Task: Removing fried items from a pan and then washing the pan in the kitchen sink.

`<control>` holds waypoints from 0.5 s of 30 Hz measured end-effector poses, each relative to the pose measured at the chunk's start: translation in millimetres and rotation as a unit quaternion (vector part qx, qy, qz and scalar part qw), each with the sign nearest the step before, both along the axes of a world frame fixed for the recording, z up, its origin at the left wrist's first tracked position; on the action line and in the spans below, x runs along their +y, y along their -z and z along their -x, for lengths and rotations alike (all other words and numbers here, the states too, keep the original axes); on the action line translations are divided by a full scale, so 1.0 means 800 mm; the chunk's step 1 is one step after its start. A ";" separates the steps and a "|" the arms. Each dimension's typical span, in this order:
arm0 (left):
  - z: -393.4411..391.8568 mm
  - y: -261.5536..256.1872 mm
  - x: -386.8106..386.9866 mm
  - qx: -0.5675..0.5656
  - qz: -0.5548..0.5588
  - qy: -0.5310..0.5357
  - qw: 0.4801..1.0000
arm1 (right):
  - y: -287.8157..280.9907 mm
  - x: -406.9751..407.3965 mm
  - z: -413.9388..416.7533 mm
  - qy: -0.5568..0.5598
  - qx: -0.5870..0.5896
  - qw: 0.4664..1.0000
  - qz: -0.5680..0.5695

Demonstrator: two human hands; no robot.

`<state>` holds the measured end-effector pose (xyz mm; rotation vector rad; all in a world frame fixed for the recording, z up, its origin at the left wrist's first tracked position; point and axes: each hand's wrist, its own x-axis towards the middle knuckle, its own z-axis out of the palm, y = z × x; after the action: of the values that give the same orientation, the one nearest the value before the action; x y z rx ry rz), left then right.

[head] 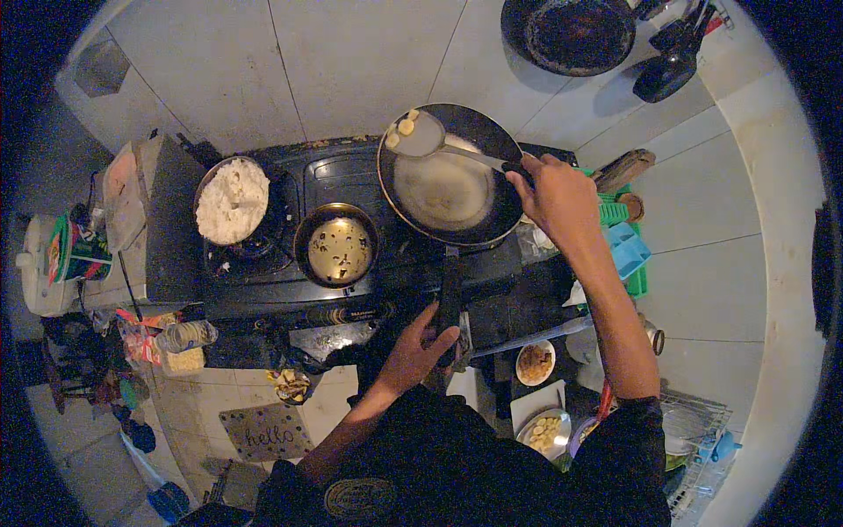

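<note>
My right hand (560, 194) is closed round the dark handle of a ladle (421, 136), whose bowl holds pale liquid and several round banana-like slices. The ladle hangs over the upper left rim of a large black frying pan (504, 197), in which cloudy pale liquid lies. Near the pan's long black handle (450, 283) is my left hand (421, 346), thumb and fingers around its end. Left of the pan, a small bowl or pan (340, 246) with yellowish liquid and dark bits rests on the black gas stove (342, 171).
On the stove's left burner stands a pan heaped with white rice (234, 201). To the right are a green basket (612, 209) and a blue container (625, 249). Lower right, a plate of cut slices (544, 431) and a bowl of brown food (535, 362) sit near a wire rack (698, 428).
</note>
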<state>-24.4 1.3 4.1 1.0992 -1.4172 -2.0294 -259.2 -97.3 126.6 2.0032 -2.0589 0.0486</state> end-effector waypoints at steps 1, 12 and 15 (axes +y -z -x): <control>0.000 0.003 0.001 -0.002 0.026 -0.008 1.000 | -0.001 -0.001 -0.002 -0.003 0.003 1.000 0.002; 0.000 0.019 0.004 -0.005 0.013 -0.004 1.000 | -0.017 -0.010 -0.015 0.012 0.011 0.999 -0.038; -0.002 0.014 0.001 -0.007 -0.003 0.006 1.000 | -0.025 -0.012 -0.021 0.012 0.018 0.999 -0.045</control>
<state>-23.0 2.4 -7.4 1.1115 -1.4285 -2.0406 -242.2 -107.2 146.6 2.0162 -2.0970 -0.0847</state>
